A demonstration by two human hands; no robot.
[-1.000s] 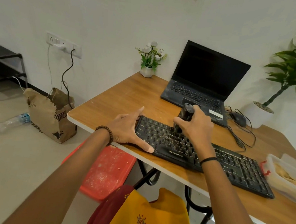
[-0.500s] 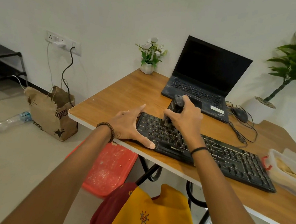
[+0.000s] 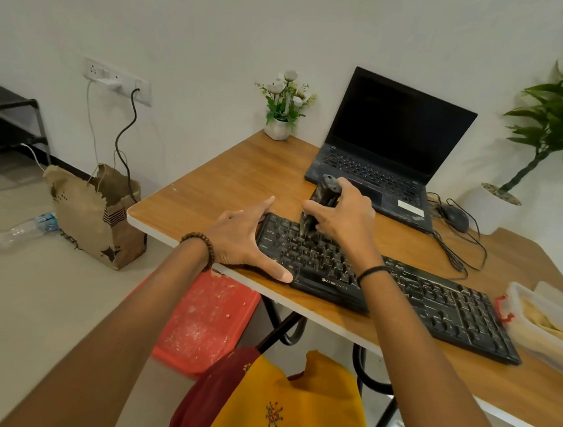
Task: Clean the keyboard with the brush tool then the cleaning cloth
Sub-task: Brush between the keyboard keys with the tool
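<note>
Head camera, looking down over a desk: a black full-size plastic keyboard (image 3: pixel 437 297) lies slantwise near the front edge of a brown wood-topped table (image 3: pixel 227 187), its left end close to the table's near-left corner; a person's right hand (image 3: pixel 345 216) grips a dark, stubby brush tool (image 3: pixel 325 191) upright, fingers wrapped round its handle, bristles down on the upper-left key rows; the left hand (image 3: pixel 239 240), fingers straight and spread wide, braces the keyboard's left end, thumb lying along its front edge. By the look of it the brushing step is in hand, and only at the left end; the middle rows and number pad to the right appear not yet reached, and the cloth step lies ahead; no cleaning cloth can be made out with certainty. The next move would call for short strokes carried rightward along the rows, with the bracing hand stopping the board from sliding toward the table edge just in front of it. Bare wood lies open behind the left end; further right the room tightens: an open black laptop (image 3: pixel 382 147) sits just behind the brush; a black mouse (image 3: pixel 453 218) and its tangled black cables (image 3: pixel 455 254) lie behind the keyboard's middle; a clear plastic lidded box (image 3: pixel 538 317) stands near its right end; a white pot of flowers (image 3: pixel 283 106) stands well apart at the far corner.
</note>
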